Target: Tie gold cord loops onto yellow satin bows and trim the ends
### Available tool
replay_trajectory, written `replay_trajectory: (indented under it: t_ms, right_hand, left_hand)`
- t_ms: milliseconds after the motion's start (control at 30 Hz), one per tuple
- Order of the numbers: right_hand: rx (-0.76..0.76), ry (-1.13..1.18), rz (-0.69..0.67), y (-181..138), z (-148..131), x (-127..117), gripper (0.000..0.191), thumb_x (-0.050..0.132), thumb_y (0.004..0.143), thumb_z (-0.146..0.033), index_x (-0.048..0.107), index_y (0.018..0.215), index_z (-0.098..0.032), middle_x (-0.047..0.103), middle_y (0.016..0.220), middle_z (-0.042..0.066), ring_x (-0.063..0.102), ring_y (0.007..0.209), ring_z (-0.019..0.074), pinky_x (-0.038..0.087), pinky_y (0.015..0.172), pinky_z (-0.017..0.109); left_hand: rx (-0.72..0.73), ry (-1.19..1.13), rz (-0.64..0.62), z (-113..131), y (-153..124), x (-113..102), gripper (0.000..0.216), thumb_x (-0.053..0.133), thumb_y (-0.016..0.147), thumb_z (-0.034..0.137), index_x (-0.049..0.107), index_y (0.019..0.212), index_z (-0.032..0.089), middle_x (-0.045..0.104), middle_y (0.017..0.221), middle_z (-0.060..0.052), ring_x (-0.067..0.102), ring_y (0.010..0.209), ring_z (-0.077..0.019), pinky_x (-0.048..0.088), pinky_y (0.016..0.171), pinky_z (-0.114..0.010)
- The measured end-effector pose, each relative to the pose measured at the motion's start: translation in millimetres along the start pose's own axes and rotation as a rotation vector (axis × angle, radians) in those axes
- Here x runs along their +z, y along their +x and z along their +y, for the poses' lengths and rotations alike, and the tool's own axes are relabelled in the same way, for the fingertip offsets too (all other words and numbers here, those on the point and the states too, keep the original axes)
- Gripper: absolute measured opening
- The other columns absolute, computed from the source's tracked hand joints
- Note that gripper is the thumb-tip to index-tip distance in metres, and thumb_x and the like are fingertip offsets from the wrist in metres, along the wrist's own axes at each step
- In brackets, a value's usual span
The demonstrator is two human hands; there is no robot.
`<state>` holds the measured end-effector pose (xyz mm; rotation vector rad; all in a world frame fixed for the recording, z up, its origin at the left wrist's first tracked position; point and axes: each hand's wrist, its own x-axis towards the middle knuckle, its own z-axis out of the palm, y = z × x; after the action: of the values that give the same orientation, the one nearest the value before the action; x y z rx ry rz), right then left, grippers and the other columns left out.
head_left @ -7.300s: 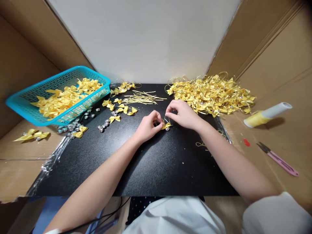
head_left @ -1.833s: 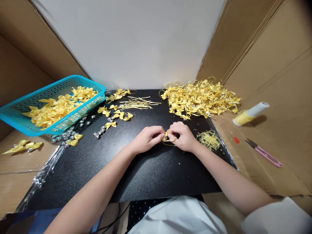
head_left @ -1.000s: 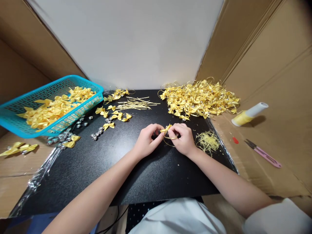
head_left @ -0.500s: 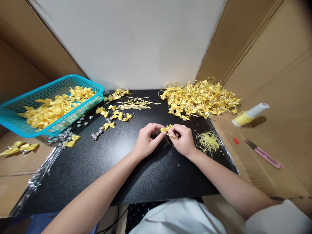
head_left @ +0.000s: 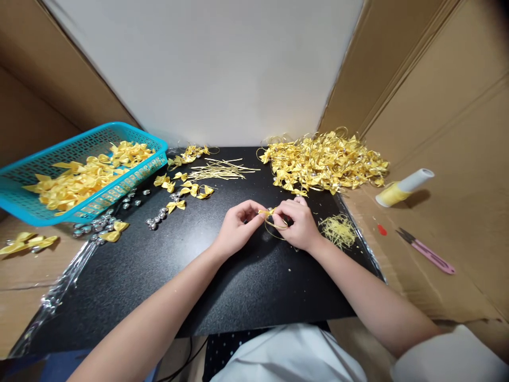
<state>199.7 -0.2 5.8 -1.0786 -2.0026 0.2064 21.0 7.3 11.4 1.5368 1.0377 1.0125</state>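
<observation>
Between my two hands, over the middle of the black board, is a yellow ribbon bow [head_left: 263,212] with a small silver bell and a thin gold cord [head_left: 274,229] looping below it. The thumb and fingers of my left hand [head_left: 239,228] pinch the bow's left side. My right hand [head_left: 299,225] is closed on its right side, with the cord loop coming out by the fingertips. Fingers cover much of the bow, so its knot is hidden. Left of my hands lie silver bells [head_left: 157,218] and loose yellow bows [head_left: 176,205].
A blue basket [head_left: 79,213] of yellow bows stands at the left. Cut cords [head_left: 222,170] lie at the back, beside a large heap of corded bows [head_left: 326,162]. To the right are thread scraps [head_left: 338,232], a thread spool [head_left: 403,188] and pink-handled snips [head_left: 431,256].
The bow between my fingers has turned and shifted slightly left, and less of it shows. My right fingers have closed in nearer the left ones, and the cord loop hangs more visibly.
</observation>
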Motion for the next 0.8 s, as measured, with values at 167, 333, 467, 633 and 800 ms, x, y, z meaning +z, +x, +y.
replay_trajectory:
  t_ms: [167, 333, 467, 633, 800]
  right_hand:
    - [0.032, -0.006, -0.022, -0.3, -3.3, -9.6, 0.012, 0.051, 0.08, -0.024, 0.052, 0.069, -0.019, 0.051, 0.059, -0.005, 0.047, 0.056, 0.0117, 0.029, 0.07, 0.032]
    - [-0.024, -0.077, -0.04, -0.7, -4.4, -9.7, 0.012, 0.05, 0.08, -0.024, 0.053, 0.07, -0.019, 0.052, 0.059, -0.004, 0.049, 0.059, 0.0134, 0.028, 0.07, 0.033]
    - [-0.008, -0.033, -0.041, 0.1, -1.8, -9.7, 0.016, 0.045, 0.087, -0.019, 0.059, 0.078, -0.019, 0.066, 0.072, -0.001, 0.056, 0.065, 0.0139, 0.029, 0.072, 0.033]
    - [0.035, -0.015, -0.13, 2.2, -3.5, -12.5, 0.022, 0.044, 0.094, -0.023, 0.062, 0.083, -0.019, 0.066, 0.074, 0.0, 0.057, 0.068, 0.0134, 0.029, 0.074, 0.032]
    - [0.042, -0.035, -0.135, 2.4, -4.5, -10.7, 0.023, 0.046, 0.092, -0.024, 0.061, 0.075, -0.018, 0.061, 0.065, -0.002, 0.053, 0.063, 0.0125, 0.028, 0.072, 0.031]
  left_hand:
    - [0.029, -0.015, -0.004, 1.7, 0.4, -3.0, 0.02, 0.064, 0.081, 0.035, 0.064, 0.084, 0.015, 0.064, 0.074, -0.002, 0.056, 0.065, -0.0121, 0.045, 0.064, -0.025]
    - [0.104, 0.124, -0.007, 1.8, -1.4, -4.1, 0.018, 0.061, 0.085, 0.033, 0.066, 0.088, 0.016, 0.063, 0.075, -0.002, 0.053, 0.065, -0.0119, 0.041, 0.062, -0.024]
    - [0.154, 0.21, 0.013, 2.8, -1.9, -5.0, 0.017, 0.057, 0.086, 0.03, 0.066, 0.087, 0.016, 0.061, 0.073, -0.001, 0.048, 0.062, -0.0113, 0.038, 0.06, -0.024]
    - [0.197, 0.284, 0.014, 4.2, -1.4, -6.0, 0.016, 0.055, 0.087, 0.027, 0.066, 0.086, 0.016, 0.062, 0.075, -0.002, 0.046, 0.063, -0.0118, 0.039, 0.062, -0.025]
    - [0.213, 0.319, 0.001, 4.3, -1.2, -6.0, 0.016, 0.056, 0.087, 0.027, 0.067, 0.088, 0.017, 0.062, 0.075, -0.002, 0.047, 0.063, -0.0121, 0.04, 0.063, -0.025]
